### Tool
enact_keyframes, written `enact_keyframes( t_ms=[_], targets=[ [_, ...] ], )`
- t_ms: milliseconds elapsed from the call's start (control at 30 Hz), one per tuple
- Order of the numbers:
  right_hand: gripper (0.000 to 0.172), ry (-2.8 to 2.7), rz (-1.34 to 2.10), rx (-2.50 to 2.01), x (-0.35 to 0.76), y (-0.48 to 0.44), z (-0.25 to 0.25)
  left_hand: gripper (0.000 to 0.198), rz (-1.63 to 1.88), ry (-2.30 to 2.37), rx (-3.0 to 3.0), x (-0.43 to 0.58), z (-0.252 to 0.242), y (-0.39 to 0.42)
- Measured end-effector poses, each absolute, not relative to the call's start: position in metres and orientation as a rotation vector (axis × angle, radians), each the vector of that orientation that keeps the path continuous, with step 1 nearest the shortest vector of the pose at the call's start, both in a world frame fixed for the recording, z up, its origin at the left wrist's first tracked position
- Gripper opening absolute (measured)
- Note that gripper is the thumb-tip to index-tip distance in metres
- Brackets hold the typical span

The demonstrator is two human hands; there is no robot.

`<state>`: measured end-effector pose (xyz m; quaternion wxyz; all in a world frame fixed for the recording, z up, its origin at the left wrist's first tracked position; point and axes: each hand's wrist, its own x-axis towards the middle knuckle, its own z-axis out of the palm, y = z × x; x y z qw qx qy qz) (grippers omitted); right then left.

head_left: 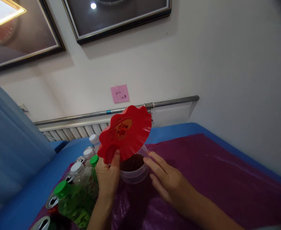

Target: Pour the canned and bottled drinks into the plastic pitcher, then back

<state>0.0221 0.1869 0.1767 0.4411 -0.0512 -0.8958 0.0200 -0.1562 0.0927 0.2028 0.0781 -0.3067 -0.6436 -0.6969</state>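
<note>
My left hand (108,179) pinches the edge of a red scalloped lid (126,132) and holds it tilted up over a clear plastic jar (133,174) with dark contents. My right hand (165,180) rests against the right side of the jar, fingers stretched out and slightly apart. The jar stands on a purple sheet (214,179) and its mouth is uncovered below the raised lid.
To the left stand several bottles with green caps (63,189) and white caps (77,167), plus opened cans (51,201). Blue cloth (30,191) covers the surface under the purple sheet. A metal rail (173,101) and a pink note (119,93) are on the wall behind.
</note>
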Motion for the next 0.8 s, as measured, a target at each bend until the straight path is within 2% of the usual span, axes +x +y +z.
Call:
enact_keyframes(
  t_ms=[800],
  targets=[
    [0.047,-2.220,0.060,-0.124,0.0218,0.1870,0.1765,0.031,-2.073,-1.943,-0.912,-0.1568,0.2039,0.0934]
  ],
)
